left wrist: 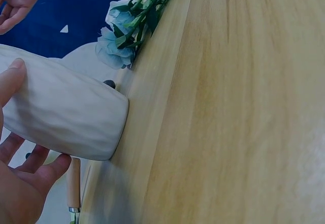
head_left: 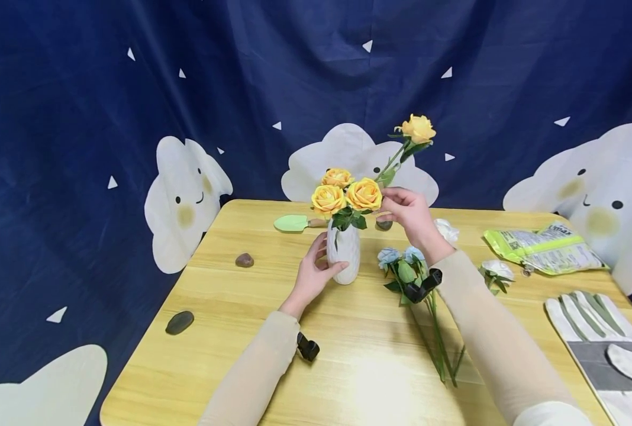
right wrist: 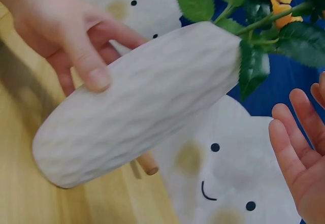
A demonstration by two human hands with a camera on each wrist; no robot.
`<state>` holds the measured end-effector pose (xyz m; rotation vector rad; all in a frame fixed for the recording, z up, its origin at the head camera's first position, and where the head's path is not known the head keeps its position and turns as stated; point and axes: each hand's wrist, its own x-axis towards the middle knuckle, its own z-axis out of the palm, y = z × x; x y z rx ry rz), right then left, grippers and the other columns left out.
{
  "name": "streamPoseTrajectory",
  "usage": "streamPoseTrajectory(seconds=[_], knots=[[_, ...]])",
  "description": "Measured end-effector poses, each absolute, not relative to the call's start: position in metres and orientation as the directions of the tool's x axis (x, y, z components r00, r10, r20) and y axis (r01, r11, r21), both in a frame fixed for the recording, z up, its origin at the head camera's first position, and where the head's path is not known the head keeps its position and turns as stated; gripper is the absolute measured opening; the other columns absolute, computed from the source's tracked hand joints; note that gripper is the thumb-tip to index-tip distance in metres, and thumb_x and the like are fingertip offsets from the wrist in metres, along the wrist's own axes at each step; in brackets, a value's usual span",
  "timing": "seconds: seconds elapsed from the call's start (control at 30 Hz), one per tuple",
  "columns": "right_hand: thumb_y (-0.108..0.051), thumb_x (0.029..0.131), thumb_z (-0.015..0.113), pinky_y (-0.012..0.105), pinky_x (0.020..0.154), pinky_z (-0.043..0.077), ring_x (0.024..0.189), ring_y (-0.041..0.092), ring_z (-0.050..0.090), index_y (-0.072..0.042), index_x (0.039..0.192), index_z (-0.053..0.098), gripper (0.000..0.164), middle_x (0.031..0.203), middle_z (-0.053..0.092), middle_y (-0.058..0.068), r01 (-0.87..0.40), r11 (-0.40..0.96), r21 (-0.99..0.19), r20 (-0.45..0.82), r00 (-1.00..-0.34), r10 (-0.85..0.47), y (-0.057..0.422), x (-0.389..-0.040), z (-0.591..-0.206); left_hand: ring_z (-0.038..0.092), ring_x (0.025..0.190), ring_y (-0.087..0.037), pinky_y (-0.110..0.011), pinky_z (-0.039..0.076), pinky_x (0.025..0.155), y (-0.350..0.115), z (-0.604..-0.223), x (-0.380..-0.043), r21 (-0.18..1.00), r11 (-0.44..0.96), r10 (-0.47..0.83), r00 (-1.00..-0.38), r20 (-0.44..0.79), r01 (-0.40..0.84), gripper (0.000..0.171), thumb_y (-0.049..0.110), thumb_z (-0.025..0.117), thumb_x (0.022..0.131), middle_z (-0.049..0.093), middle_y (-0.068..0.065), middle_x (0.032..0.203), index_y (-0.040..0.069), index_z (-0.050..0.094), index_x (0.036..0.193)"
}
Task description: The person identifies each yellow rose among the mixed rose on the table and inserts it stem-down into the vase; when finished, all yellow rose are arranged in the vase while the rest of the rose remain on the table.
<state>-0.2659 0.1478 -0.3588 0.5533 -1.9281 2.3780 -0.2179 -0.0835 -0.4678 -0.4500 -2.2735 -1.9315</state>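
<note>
My left hand grips the white textured vase low on its side, with the thumb across the front and the fingers round the far side. Several yellow roses cluster just above its mouth. A longer yellow rose leans up to the right, its lower stem hidden behind a front bloom. My right hand holds that stem near this bloom, though the exact contact is covered. In the right wrist view, the right hand's outer fingers are loosely bent beside the leaves.
Blue flowers with long stems lie beneath my right forearm, near white flowers. A green trowel lies behind the vase. Dark stones are at left; a green-white packet and gloves are at right.
</note>
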Motion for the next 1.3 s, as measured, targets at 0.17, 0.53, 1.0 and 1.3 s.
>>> streamPoseTrajectory(seconds=[0.17, 0.53, 1.0, 1.3], knots=[[-0.008, 0.090, 0.061, 0.032, 0.065, 0.055, 0.075, 0.022, 0.066, -0.006, 0.094, 0.069, 0.009, 0.084, 0.069, 0.008, -0.245, -0.312, -0.918, 0.309, -0.935, -0.176, 0.154, -0.259, -0.363, 0.048, 0.114, -0.035, -0.047, 0.045, 0.090, -0.083, -0.454, -0.210, 0.945, 0.122, 0.162, -0.945, 0.283, 0.304, 0.075, 0.011, 0.075, 0.079, 0.046, -0.017, 0.132, 0.014, 0.036, 0.142], [-0.006, 0.083, 0.069, 0.032, 0.064, 0.055, 0.075, 0.023, 0.066, 0.002, 0.094, 0.067, 0.014, 0.085, 0.068, 0.013, -0.386, -0.438, -0.812, 0.395, -0.916, 0.076, 0.163, -0.258, -0.323, 0.048, 0.114, -0.036, -0.050, 0.045, 0.089, -0.084, -0.443, -0.203, 0.940, 0.126, 0.164, -0.942, 0.294, 0.316, 0.072, 0.008, 0.073, 0.080, 0.045, -0.019, 0.131, 0.010, 0.035, 0.142], [-0.006, 0.081, 0.071, 0.029, 0.071, 0.052, 0.076, 0.016, 0.061, -0.003, 0.087, 0.070, 0.007, 0.082, 0.067, 0.007, -0.233, -0.502, -0.833, 0.277, -0.961, -0.015, 0.145, -0.273, -0.301, 0.048, 0.116, -0.030, -0.043, 0.046, 0.090, -0.085, -0.460, -0.213, 0.939, 0.140, 0.158, -0.943, 0.292, 0.314, 0.074, 0.017, 0.076, 0.079, 0.045, -0.011, 0.134, 0.018, 0.036, 0.142], [-0.001, 0.084, 0.067, 0.028, 0.070, 0.051, 0.074, 0.015, 0.062, -0.004, 0.082, 0.069, 0.005, 0.082, 0.064, 0.006, -0.179, -0.487, -0.855, 0.239, -0.969, -0.064, 0.131, -0.280, -0.304, 0.051, 0.113, -0.023, -0.039, 0.048, 0.088, -0.084, -0.469, -0.218, 0.932, 0.161, 0.140, -0.942, 0.303, 0.324, 0.074, 0.024, 0.077, 0.077, 0.047, -0.004, 0.132, 0.025, 0.039, 0.140]])
